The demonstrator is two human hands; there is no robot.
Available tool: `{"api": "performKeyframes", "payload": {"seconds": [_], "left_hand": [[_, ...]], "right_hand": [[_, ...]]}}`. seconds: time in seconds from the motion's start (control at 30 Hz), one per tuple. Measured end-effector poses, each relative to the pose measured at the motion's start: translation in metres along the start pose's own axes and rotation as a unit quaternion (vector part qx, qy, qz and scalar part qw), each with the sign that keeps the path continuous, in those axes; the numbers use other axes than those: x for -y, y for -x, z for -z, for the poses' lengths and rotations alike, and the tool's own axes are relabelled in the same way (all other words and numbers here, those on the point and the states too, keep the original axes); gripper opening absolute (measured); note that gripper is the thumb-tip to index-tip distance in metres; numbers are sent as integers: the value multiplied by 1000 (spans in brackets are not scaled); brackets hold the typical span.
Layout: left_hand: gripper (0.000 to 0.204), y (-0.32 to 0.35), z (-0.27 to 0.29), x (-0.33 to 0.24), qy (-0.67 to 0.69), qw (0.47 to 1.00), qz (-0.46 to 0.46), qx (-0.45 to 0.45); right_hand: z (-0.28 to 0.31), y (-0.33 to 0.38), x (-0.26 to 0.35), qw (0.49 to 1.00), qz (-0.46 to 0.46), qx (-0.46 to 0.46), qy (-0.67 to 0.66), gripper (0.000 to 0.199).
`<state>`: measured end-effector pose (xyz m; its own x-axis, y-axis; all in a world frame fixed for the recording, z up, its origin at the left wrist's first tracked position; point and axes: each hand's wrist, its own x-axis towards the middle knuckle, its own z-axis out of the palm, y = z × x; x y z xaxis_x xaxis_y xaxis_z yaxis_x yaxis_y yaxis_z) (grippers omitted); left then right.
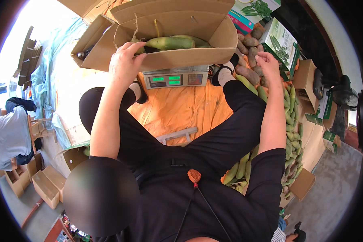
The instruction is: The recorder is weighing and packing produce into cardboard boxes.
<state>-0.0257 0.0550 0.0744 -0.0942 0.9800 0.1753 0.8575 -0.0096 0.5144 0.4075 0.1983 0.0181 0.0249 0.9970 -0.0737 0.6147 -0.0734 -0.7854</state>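
From my remote seat, I watch the left hand (pixel 125 60) at the near rim of an open cardboard box (pixel 177 57). Long green vegetables (pixel 170 42) lie inside, right of that hand; a digital scale (pixel 175 80) sits under the box. My right hand (pixel 269 66) hangs loosely curled beside brown tubers (pixel 249 75).

The carton (pixel 207 29) opens upward; its front wall (pixel 185 59) obstructs.

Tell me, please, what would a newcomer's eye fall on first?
The open cardboard box of long green gourds, top centre, probably stands out, on a scale with glowing displays. The left hand is at the box's near edge; the right hand is near brown tubers, upper right.
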Motion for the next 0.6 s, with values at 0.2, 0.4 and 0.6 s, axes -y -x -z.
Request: {"api": "performKeyframes", "payload": {"seconds": [0.2,0.4,0.6], "left_hand": [[29,-1,4,-6,4,999,38,-14],[29,-1,2,-5,-10,999,1,-33],[30,-1,1,-6,-12,999,19,-45]], "right_hand": [[9,12,5,994,-103,11,-47,32],[10,13,7,990,-124,24,-59,32],[8,11,7,990,-123,37,-59,32]]}}
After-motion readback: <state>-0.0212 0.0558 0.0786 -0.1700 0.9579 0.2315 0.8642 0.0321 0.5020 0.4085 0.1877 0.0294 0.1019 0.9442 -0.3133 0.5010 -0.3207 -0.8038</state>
